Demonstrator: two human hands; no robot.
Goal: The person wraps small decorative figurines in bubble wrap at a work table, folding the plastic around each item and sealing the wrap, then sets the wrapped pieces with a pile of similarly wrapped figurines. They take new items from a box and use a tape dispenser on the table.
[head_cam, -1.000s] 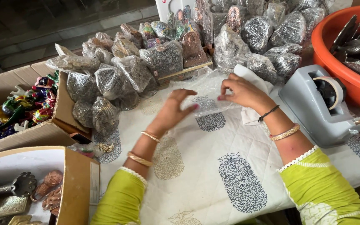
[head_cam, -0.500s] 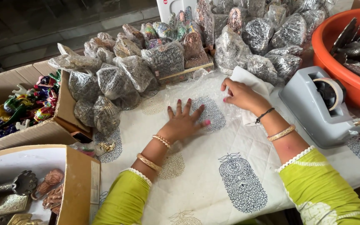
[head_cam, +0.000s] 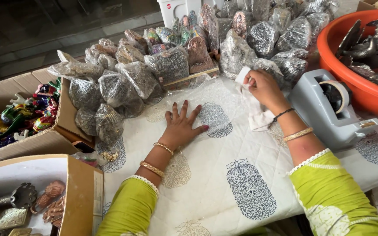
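wrapped bundles (head_cam: 167, 65), tape dispenser (head_cam: 329, 105), orange tub (head_cam: 359, 91)

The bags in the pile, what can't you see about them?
- Bags, head view: crinkled shiny plastic blurs what is inside.
- Tub, head view: cut off by the right edge.
- Lower box, head view: cut off by the bottom-left corner.
- Cloth, head view: upper part hidden by right hand.

Your left hand (head_cam: 181, 127) flat, fingers spread, on a clear plastic sheet (head_cam: 206, 98) over the printed white cloth (head_cam: 224, 183) at frame centre; your right hand (head_cam: 263, 86) upper right, pinching white paper (head_cam: 255, 114), beside the grey tape dispenser (head_cam: 329, 109); wrapped bags (head_cam: 154, 65) piled above
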